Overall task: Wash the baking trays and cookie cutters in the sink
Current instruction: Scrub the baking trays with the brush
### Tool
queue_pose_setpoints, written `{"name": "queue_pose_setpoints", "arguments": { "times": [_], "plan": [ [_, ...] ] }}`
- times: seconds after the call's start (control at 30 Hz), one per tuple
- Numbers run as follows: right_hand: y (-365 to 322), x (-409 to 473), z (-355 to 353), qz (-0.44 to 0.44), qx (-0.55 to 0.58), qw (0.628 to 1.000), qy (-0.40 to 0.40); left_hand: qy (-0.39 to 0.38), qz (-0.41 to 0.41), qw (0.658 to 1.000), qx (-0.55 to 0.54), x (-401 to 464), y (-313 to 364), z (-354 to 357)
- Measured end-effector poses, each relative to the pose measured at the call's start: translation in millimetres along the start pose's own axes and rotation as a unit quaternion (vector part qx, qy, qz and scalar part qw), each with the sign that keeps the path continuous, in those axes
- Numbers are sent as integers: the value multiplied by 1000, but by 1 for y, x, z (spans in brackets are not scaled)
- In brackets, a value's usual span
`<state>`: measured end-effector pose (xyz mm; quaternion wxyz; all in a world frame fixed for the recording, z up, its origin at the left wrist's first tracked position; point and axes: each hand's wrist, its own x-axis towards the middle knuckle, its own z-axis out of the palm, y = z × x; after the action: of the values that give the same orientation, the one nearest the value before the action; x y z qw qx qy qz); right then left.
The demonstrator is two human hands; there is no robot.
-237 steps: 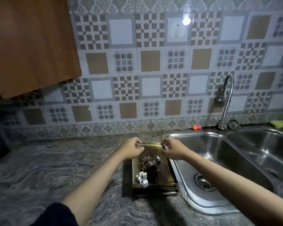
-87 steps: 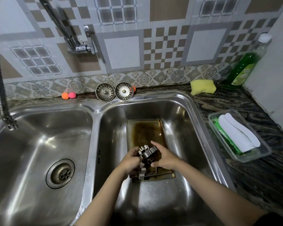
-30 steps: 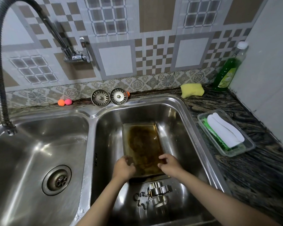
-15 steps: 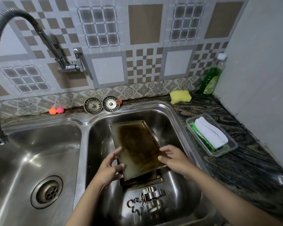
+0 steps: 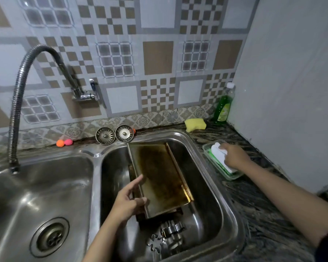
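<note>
Down in the right-hand basin of the double stainless sink (image 5: pixel 212 163), a rectangular baking tray (image 5: pixel 159 178) stands tilted, its far end leaning toward the back wall of the basin and its near end low; the flat metal is stained dark brown across the middle, with paler golden raised rims. Under its near edge shows the dark corner of a second tray (image 5: pixel 140 217). The left hand (image 5: pixel 128 202) pinches the tilted tray's left rim, thumb on the inner face and index finger stretched along the edge. On the basin floor nearer the camera lie shiny metal cookie cutters (image 5: pixel 171 230), one a splayed figure outline (image 5: pixel 154 243). The right hand (image 5: pixel 233 155) is well apart on the veined dark stone counter, fingers curled down onto a white pad (image 5: pixel 217 153) in a clear plastic container (image 5: pixel 208 154); I cannot tell how firmly it grips. A yellow sponge (image 5: pixel 195 124) lies just beside a green soap bottle (image 5: pixel 222 108).
</note>
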<state>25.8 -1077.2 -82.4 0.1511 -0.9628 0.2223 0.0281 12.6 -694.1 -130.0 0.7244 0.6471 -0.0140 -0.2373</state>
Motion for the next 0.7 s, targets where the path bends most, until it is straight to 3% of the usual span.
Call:
{"name": "queue_pose_setpoints", "arguments": {
  "times": [0.23,0.33,0.4,0.6,0.7],
  "plan": [
    [-5,-2,-26,-68,81,993,46,104,72,991,33,-32,3,31],
    [-13,-17,-35,-149,109,978,93,161,118,971,129,-40,0,52],
    [-25,-36,-31,-187,166,964,84,195,143,950,197,-42,-4,63],
    [-74,-87,17,-299,313,901,36,200,235,911,273,-49,-1,92],
    [-91,-105,43,-330,341,877,78,190,229,934,198,-56,11,105]
  ]
}}
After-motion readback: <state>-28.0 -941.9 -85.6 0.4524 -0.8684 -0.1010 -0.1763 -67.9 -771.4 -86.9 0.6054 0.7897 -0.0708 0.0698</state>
